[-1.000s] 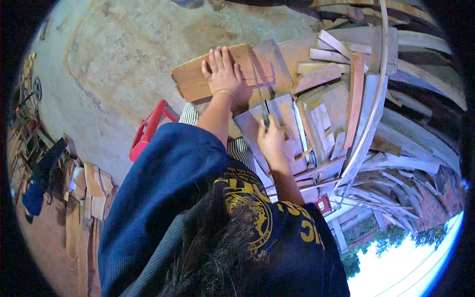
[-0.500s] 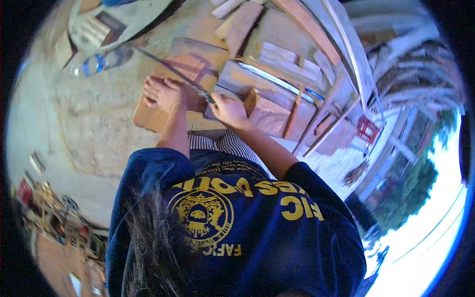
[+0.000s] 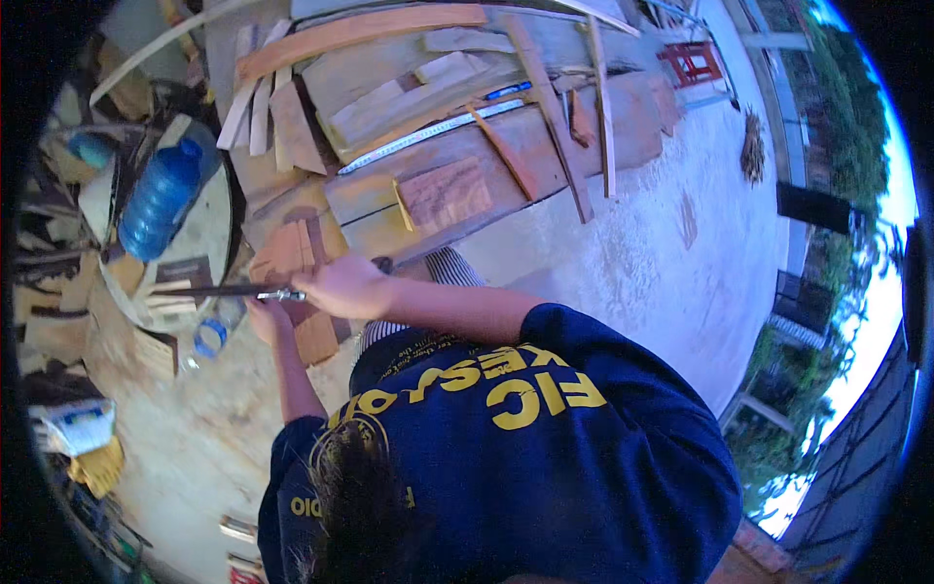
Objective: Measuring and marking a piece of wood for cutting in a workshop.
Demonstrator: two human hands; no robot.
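My view has swung round. The long, thin, dark metal blade (image 3: 219, 291) in the right hand (image 3: 345, 287), earlier aimed near twelve o'clock, now points to nine. The red open-framed stool (image 3: 689, 64) has shifted from four o'clock to between one and two; a large blue plastic bottle (image 3: 163, 200) has come fully in between nine and ten.

Head-worn fisheye looks down on left hand (image 3: 266, 320) and right hand (image 3: 344, 287)

Pale floor (image 3: 632, 253) stretches past a red stool (image 3: 689, 62) toward trees (image 3: 844, 112) and bright sky (image 3: 869, 355)
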